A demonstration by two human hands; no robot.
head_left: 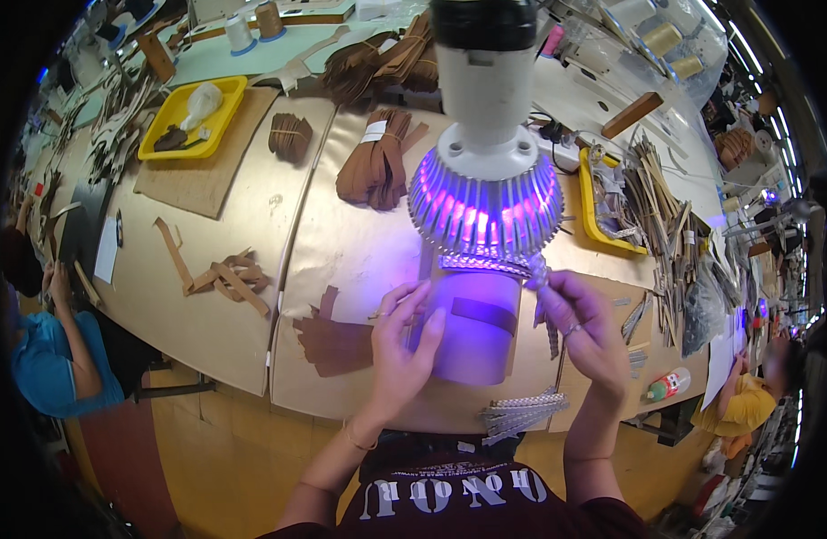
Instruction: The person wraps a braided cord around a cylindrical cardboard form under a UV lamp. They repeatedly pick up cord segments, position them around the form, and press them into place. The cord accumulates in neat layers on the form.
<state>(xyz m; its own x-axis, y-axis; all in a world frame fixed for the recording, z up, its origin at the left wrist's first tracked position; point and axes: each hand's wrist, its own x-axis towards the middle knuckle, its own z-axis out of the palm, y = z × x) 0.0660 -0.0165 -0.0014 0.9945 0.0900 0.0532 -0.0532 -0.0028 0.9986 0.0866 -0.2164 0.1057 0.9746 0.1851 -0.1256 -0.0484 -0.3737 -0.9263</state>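
Observation:
My right hand (588, 332) is closed in a pinch on the end of a silver braided strip (485, 263). That strip lies across the far end of a smooth, pale panel (472, 355), which glows violet under the lamp. A short dark brown strap (483, 313) crosses the panel. At the panel's left side is my left hand (400, 346), its thumb and forefinger apart and nothing plainly held. Brown flat pieces (334, 344) lie fanned out to its left. Several loose silver braided strips (521, 416) rest at the near table edge.
A lamp with a ribbed metal head (485, 202) hangs close above the panel. Bundled brown pieces (375, 171) and a yellow tray (193, 117) lie farther back. Another yellow tray (602, 216) and a bottle (667, 384) are at right. Co-workers sit on both sides.

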